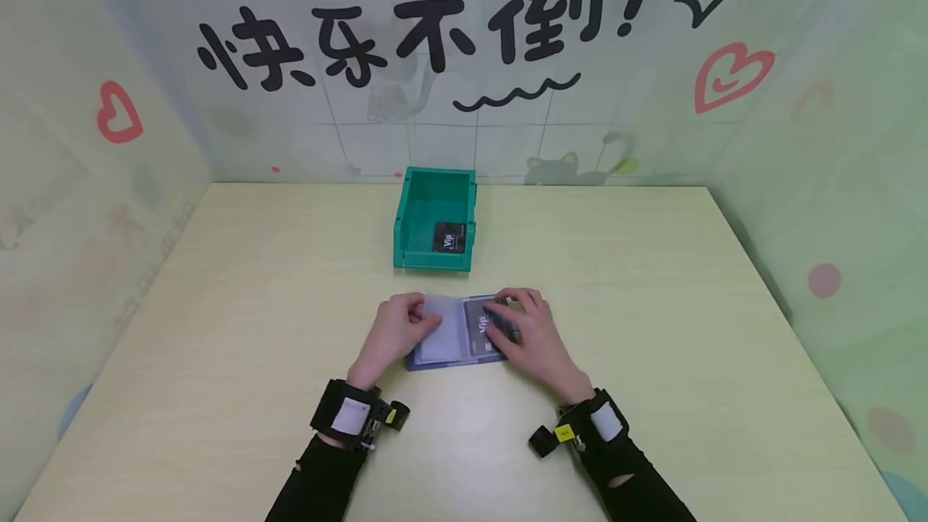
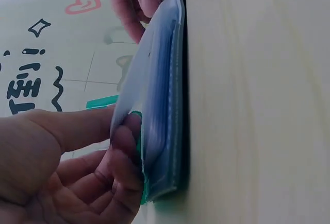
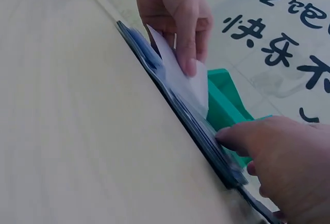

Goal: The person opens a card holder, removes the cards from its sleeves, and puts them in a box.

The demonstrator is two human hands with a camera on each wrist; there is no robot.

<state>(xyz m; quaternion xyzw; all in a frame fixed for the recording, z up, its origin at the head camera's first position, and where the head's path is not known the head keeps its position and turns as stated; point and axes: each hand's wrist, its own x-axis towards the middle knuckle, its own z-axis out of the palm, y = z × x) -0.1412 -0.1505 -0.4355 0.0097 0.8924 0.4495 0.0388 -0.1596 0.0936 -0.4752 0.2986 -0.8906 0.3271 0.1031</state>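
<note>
A card holder booklet [image 1: 438, 362] with a blue cover and clear sleeve pages lies spread on the table. My left hand [image 1: 400, 327] pinches the edge of a clear sleeve page [image 2: 135, 74] between thumb and fingers, lifting it from the pages beneath. Over the right side of the booklet, my right hand [image 1: 535, 337] rests with thumb and fingers spread apart, fingertips at a dark Vip card [image 1: 478, 329] in its pocket. Part of that card is hidden under the fingers. In the right wrist view, a digit of the right hand touches the page stack [image 3: 193, 123].
Just beyond the booklet stands a green open-front bin [image 1: 432, 260]. Another dark Vip card [image 1: 449, 238] is inside, near the bin's front right. The pale wooden table [image 1: 254, 304] meets printed cloth walls at the back and both sides.
</note>
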